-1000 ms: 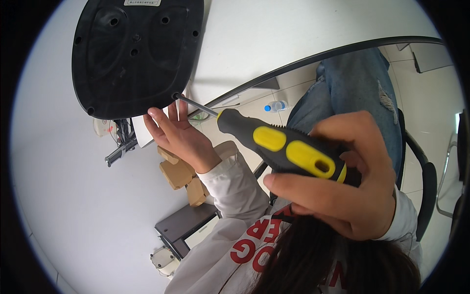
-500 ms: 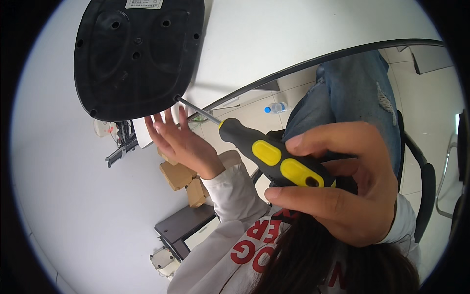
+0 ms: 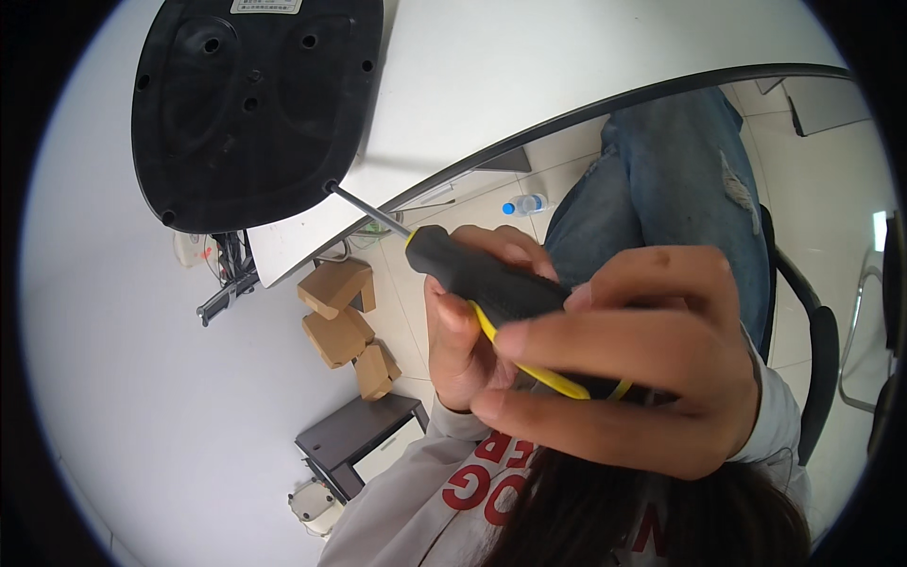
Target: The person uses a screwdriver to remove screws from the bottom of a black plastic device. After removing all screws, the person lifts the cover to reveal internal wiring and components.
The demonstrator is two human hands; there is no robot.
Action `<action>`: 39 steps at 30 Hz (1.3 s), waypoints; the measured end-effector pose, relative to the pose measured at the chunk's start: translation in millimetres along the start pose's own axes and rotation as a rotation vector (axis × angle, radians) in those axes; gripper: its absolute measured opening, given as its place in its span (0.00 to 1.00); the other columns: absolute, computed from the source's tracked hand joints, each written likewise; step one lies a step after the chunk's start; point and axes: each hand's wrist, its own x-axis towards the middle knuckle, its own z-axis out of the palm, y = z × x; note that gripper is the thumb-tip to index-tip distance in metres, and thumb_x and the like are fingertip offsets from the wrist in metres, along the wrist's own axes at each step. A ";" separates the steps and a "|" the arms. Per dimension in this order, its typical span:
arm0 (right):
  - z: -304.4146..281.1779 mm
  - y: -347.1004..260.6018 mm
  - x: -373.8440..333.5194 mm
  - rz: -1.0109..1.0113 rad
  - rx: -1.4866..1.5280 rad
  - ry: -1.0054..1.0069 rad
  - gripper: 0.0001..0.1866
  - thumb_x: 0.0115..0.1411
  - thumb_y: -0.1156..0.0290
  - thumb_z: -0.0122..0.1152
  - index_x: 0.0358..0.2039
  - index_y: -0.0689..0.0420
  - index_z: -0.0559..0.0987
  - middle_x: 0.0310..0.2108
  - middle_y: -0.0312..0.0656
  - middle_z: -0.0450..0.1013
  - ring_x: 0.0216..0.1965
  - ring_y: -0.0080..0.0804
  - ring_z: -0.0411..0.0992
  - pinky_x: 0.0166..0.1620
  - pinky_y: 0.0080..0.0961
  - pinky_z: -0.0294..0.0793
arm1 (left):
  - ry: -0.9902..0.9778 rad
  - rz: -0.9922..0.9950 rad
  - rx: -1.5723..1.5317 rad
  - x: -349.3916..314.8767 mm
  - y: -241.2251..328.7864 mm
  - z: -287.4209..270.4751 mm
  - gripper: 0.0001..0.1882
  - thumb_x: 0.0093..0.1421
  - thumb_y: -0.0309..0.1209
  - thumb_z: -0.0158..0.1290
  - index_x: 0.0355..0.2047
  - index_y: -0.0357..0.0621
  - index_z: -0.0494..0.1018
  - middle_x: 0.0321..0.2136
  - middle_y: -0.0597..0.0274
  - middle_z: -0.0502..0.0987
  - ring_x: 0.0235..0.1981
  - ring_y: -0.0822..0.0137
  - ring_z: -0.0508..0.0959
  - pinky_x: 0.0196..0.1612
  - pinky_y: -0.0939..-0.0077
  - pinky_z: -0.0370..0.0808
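A black and yellow screwdriver (image 3: pixel 487 288) slants across the middle, its metal shaft reaching up and left. The tip sits at a corner hole of a black plastic base (image 3: pixel 260 142), which has several holes, moulded hollows and a pale label at its top edge. My right hand (image 3: pixel 642 369) wraps its fingers round the rear of the handle. Closer to the shaft, my left hand (image 3: pixel 458 345) grips the front of the same handle, thumb on the near side and fingers behind. Part of the left palm is hidden behind the handle.
Beyond the base lies a white table (image 3: pixel 529 76) with a dark curved edge. Below it are my jeans-clad legs (image 3: pixel 671 180), a water bottle (image 3: pixel 524 205) on the tiled floor and several cardboard boxes (image 3: pixel 337 335). A dark cabinet (image 3: pixel 364 435) stands lower left.
My left hand has left the edge of the base and come to the screwdriver handle. The handle has turned, its yellow patches now facing downward. My right fingers have shifted on it.
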 end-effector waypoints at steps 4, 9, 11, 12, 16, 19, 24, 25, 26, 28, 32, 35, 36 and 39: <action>-18.0 -12.0 3.7 0.247 -0.037 -0.161 0.29 0.31 0.58 0.73 0.36 0.55 0.77 0.32 0.43 0.71 0.31 0.31 0.71 0.27 0.19 0.70 | 0.002 0.047 -0.178 -6.0 -4.3 0.0 0.32 0.54 0.47 0.52 0.47 0.32 0.58 0.37 0.42 0.70 0.35 0.60 0.76 0.37 0.75 0.76; -11.9 -14.8 1.2 0.213 -0.041 -0.107 0.18 0.40 0.66 0.70 0.34 0.50 0.78 0.34 0.42 0.69 0.29 0.29 0.70 0.23 0.13 0.66 | -0.011 0.002 -0.351 -8.1 -4.7 0.6 0.35 0.53 0.41 0.53 0.53 0.35 0.50 0.44 0.36 0.67 0.39 0.56 0.74 0.38 0.72 0.75; -9.0 -15.8 2.0 0.166 -0.003 -0.042 0.15 0.39 0.70 0.69 0.32 0.46 0.79 0.36 0.40 0.69 0.30 0.29 0.68 0.25 0.15 0.66 | -0.048 0.006 -0.373 -7.0 -6.6 2.6 0.36 0.52 0.44 0.54 0.53 0.37 0.51 0.45 0.38 0.65 0.39 0.56 0.72 0.38 0.71 0.73; -6.4 -8.1 0.0 0.085 -0.004 -0.028 0.16 0.37 0.71 0.69 0.31 0.45 0.79 0.37 0.39 0.68 0.31 0.29 0.68 0.27 0.17 0.66 | -0.071 0.023 -0.369 -7.0 -8.6 3.4 0.36 0.52 0.47 0.54 0.52 0.39 0.53 0.45 0.41 0.65 0.37 0.57 0.71 0.37 0.72 0.72; -4.7 -4.6 -3.3 0.007 0.046 -0.037 0.18 0.34 0.69 0.69 0.31 0.45 0.79 0.39 0.37 0.67 0.33 0.30 0.66 0.30 0.20 0.67 | -0.135 -0.031 -0.453 -4.7 -11.5 -1.6 0.32 0.54 0.49 0.53 0.48 0.41 0.55 0.39 0.50 0.67 0.36 0.59 0.71 0.38 0.72 0.72; -6.5 -7.6 2.5 0.192 0.135 -0.046 0.25 0.36 0.62 0.72 0.38 0.48 0.76 0.38 0.39 0.68 0.32 0.31 0.68 0.28 0.19 0.70 | -0.037 0.000 -0.331 -9.7 -8.4 -3.2 0.30 0.54 0.44 0.55 0.48 0.41 0.55 0.39 0.50 0.69 0.40 0.58 0.70 0.40 0.70 0.72; -14.7 -15.1 0.3 0.404 0.130 -0.221 0.32 0.36 0.60 0.74 0.44 0.54 0.72 0.34 0.43 0.68 0.26 0.29 0.71 0.25 0.19 0.73 | -0.038 0.085 -0.359 -12.9 -15.1 -6.8 0.30 0.52 0.35 0.57 0.48 0.38 0.54 0.40 0.45 0.72 0.52 0.51 0.65 0.49 0.60 0.72; -14.9 -15.6 -0.9 0.397 0.114 -0.238 0.32 0.36 0.62 0.74 0.44 0.55 0.72 0.33 0.43 0.68 0.24 0.28 0.71 0.25 0.20 0.73 | -0.063 0.084 -0.330 -11.9 -14.5 -7.0 0.29 0.52 0.36 0.56 0.49 0.38 0.55 0.42 0.45 0.71 0.52 0.52 0.64 0.49 0.62 0.71; -15.9 -15.5 -0.3 0.370 0.108 -0.244 0.31 0.37 0.64 0.74 0.44 0.54 0.73 0.33 0.43 0.68 0.25 0.27 0.71 0.24 0.19 0.72 | -0.084 0.084 -0.300 -11.5 -13.9 -7.6 0.29 0.53 0.37 0.55 0.50 0.38 0.56 0.44 0.46 0.70 0.52 0.52 0.64 0.50 0.65 0.70; -19.0 -14.7 3.6 0.323 0.115 -0.261 0.29 0.38 0.67 0.73 0.44 0.51 0.73 0.34 0.42 0.67 0.26 0.25 0.70 0.24 0.16 0.72 | -0.087 0.058 -0.258 -9.8 -9.5 -5.4 0.29 0.54 0.40 0.53 0.51 0.39 0.58 0.47 0.47 0.67 0.52 0.54 0.63 0.50 0.69 0.69; -9.6 -15.1 2.7 0.311 0.217 -0.182 0.26 0.40 0.72 0.71 0.43 0.45 0.75 0.37 0.41 0.66 0.29 0.22 0.69 0.26 0.13 0.71 | -0.231 0.002 -0.482 -9.2 -12.3 -16.0 0.29 0.58 0.46 0.49 0.52 0.41 0.59 0.51 0.51 0.60 0.52 0.59 0.61 0.46 0.76 0.69; -11.5 -16.1 4.7 0.358 0.178 -0.188 0.25 0.42 0.70 0.70 0.43 0.48 0.74 0.39 0.43 0.66 0.31 0.26 0.70 0.28 0.15 0.72 | -0.317 -0.015 -0.557 -3.2 -20.5 -29.3 0.31 0.58 0.40 0.51 0.56 0.38 0.53 0.48 0.48 0.63 0.50 0.57 0.65 0.47 0.72 0.71; -11.8 -14.8 5.1 0.378 0.155 -0.203 0.25 0.43 0.69 0.70 0.44 0.51 0.73 0.39 0.44 0.66 0.31 0.28 0.71 0.28 0.17 0.73 | -0.251 -0.063 -0.522 -3.9 -11.8 -27.2 0.33 0.57 0.38 0.52 0.57 0.37 0.52 0.47 0.47 0.64 0.50 0.56 0.66 0.47 0.70 0.72; -11.3 -12.0 3.0 0.425 0.118 -0.249 0.26 0.45 0.68 0.69 0.45 0.58 0.70 0.39 0.47 0.67 0.33 0.35 0.72 0.30 0.23 0.75 | -0.085 -0.063 -0.527 -6.3 -8.1 -14.8 0.34 0.56 0.32 0.51 0.58 0.37 0.47 0.45 0.45 0.65 0.50 0.52 0.67 0.50 0.63 0.71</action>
